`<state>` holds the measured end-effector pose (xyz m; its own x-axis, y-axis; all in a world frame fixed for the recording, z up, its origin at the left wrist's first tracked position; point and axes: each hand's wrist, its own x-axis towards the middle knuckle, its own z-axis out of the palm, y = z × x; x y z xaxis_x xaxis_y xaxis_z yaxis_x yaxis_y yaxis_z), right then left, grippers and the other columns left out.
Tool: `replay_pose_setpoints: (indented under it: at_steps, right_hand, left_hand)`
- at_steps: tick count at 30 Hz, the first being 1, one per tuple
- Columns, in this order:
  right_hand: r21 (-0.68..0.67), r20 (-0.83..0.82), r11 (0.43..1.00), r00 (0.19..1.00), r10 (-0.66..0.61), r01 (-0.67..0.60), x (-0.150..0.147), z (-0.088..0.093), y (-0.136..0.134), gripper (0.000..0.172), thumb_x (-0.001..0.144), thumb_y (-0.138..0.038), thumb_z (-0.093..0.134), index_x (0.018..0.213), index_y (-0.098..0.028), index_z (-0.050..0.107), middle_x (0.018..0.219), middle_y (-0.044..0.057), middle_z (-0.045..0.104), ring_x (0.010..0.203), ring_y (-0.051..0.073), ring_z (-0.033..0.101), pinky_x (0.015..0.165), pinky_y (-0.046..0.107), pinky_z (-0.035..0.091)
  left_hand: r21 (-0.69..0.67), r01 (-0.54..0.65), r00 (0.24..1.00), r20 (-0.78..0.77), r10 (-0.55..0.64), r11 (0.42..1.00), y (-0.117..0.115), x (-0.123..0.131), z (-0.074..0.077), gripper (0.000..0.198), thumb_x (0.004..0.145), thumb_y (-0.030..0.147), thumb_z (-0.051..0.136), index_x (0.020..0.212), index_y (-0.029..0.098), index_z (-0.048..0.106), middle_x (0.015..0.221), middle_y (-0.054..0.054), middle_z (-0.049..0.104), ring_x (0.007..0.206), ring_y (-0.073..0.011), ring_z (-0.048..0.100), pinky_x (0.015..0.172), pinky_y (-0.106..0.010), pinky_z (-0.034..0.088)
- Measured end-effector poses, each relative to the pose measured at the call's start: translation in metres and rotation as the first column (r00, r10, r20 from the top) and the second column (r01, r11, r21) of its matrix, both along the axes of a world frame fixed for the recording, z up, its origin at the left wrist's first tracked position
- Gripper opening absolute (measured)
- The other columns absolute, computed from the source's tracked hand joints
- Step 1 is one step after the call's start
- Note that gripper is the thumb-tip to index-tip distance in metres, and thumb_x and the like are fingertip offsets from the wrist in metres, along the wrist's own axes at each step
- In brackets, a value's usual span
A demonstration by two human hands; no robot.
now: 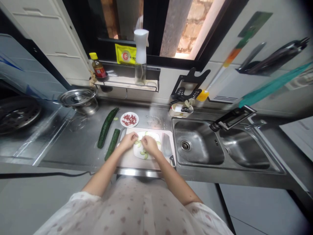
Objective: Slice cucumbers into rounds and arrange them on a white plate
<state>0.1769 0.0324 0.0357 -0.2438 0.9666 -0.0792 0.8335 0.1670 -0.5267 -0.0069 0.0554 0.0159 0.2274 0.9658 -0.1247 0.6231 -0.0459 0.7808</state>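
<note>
Where both hands (129, 141) (149, 145) pinch, a cucumber slice (139, 139) sits between

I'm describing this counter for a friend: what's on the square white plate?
Pale, green-edged slices lie on the square white plate. The left hand and right hand cover part of it, so whatever lies directly beneath them can't be seen.

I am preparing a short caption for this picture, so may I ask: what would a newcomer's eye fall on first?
Probably the left hand and right hand, close together over a white plate with pale green slices on it. Left of them, a long cucumber and a shorter cucumber stand out, dark green against the steel counter. Next come the red pieces on a small round dish beyond the hands, and the broad knife to their right.
</note>
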Motion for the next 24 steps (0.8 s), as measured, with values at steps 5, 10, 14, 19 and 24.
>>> replay_pose_setpoints:
  at_steps: [5,10,14,19,24]
  right_hand:
    - [-0.023,0.112,1.0,0.994,-0.014,0.017,-0.01,-0.005,-0.001,0.02,0.09,-0.03,0.047,0.088,-0.02,0.064,0.088,0.004,0.068,0.079,0.016,0.055,0.067,0.025,0.03]
    - [-0.027,0.161,0.999,0.987,0.021,-0.016,-0.017,-0.013,0.002,0.023,0.091,-0.028,0.045,0.088,-0.019,0.066,0.092,0.007,0.069,0.088,0.019,0.057,0.074,0.027,0.032]
    - [-0.048,0.18,0.998,0.983,0.035,-0.027,-0.02,-0.015,0.003,0.024,0.092,-0.027,0.044,0.09,-0.018,0.066,0.095,0.008,0.07,0.089,0.019,0.058,0.076,0.028,0.032]
    - [-0.061,0.203,0.998,0.978,0.039,-0.028,-0.021,-0.014,0.004,0.026,0.093,-0.028,0.042,0.093,-0.018,0.066,0.097,0.008,0.07,0.089,0.02,0.059,0.079,0.028,0.032]
    - [-0.066,0.214,0.998,0.976,0.037,-0.024,-0.022,-0.014,0.005,0.025,0.093,-0.027,0.042,0.093,-0.018,0.065,0.097,0.009,0.069,0.088,0.02,0.058,0.079,0.029,0.032]
  left_hand:
    - [-0.005,0.002,0.995,-0.102,-0.003,1.0,-0.006,0.003,0.003,0.018,0.078,0.021,0.058,0.094,0.018,0.066,0.083,-0.004,0.069,0.081,-0.0172,0.061,0.076,-0.026,0.045]
    - [-0.016,0.03,0.976,-0.216,-0.032,0.999,-0.008,0.005,0.007,0.019,0.081,0.022,0.053,0.095,0.018,0.066,0.088,-0.006,0.07,0.085,-0.0185,0.062,0.074,-0.026,0.043]
    - [-0.02,0.026,0.964,-0.266,-0.031,0.999,-0.009,0.007,0.008,0.02,0.082,0.023,0.053,0.097,0.019,0.065,0.09,-0.006,0.07,0.087,-0.0191,0.062,0.073,-0.025,0.043]
    - [-0.005,0.015,0.954,-0.299,-0.016,1.0,-0.01,0.008,0.007,0.019,0.082,0.024,0.054,0.097,0.02,0.065,0.092,-0.006,0.07,0.085,-0.019,0.062,0.07,-0.025,0.041]
    - [-0.016,0.009,0.948,-0.318,-0.014,1.0,-0.01,0.009,0.008,0.019,0.082,0.026,0.056,0.097,0.02,0.065,0.09,-0.005,0.07,0.085,-0.019,0.062,0.07,-0.025,0.041]
